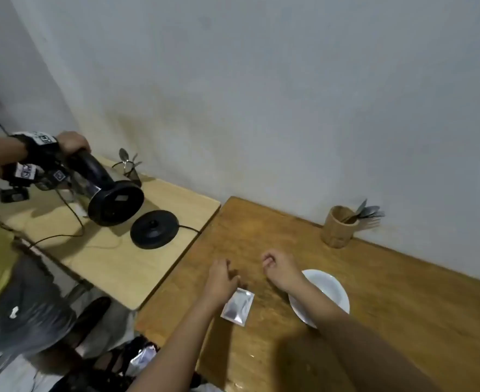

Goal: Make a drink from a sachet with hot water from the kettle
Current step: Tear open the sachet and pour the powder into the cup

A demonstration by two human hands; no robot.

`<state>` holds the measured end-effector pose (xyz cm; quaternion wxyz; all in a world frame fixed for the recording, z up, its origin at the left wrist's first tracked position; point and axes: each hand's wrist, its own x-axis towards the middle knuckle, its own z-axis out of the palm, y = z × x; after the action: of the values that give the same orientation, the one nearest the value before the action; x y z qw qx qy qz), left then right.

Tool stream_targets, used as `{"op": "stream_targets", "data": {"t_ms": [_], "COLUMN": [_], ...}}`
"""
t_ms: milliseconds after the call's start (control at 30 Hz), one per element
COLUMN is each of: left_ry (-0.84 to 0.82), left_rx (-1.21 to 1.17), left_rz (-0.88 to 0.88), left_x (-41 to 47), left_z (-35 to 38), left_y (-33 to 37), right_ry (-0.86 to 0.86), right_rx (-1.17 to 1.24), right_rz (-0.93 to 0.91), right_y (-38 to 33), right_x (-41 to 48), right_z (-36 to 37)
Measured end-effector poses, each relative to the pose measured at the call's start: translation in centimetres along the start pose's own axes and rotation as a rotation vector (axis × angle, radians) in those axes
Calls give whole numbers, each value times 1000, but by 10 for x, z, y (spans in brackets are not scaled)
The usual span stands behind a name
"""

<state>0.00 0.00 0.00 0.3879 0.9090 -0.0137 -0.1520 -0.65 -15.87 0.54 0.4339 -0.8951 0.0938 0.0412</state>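
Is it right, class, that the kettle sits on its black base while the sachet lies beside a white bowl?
No. The head view shows the kettle lifted off its black base, tilted in another person's hand. The sachet does lie beside the white bowl.

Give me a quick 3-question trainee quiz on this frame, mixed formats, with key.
1. True or false: the kettle sits upright on its base.
2. Multiple choice: the sachet lies
A) in the white bowl
B) flat on the darker wooden table, by the left hand
C) in the wooden cup
3. Fill in: the right hand holds ____.

Key:
1. False. Another person's hand holds it tipped in the air, off the base.
2. B
3. nothing
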Motion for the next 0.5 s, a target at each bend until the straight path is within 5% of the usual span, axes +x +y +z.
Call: {"op": "stream_targets", "data": {"t_ms": [133, 500], "left_ry": [-30, 21], "left_rx": [58, 70], "left_rz": [-74, -164], "left_x": [-10, -13], "left_z": [23, 51], "left_y": [-34, -66], "right_ry": [-195, -365], "right_rx": [-118, -225], "right_rz": [57, 136], "right_y": [13, 33], "right_x": [-1, 12], "right_z": [32, 72]}}
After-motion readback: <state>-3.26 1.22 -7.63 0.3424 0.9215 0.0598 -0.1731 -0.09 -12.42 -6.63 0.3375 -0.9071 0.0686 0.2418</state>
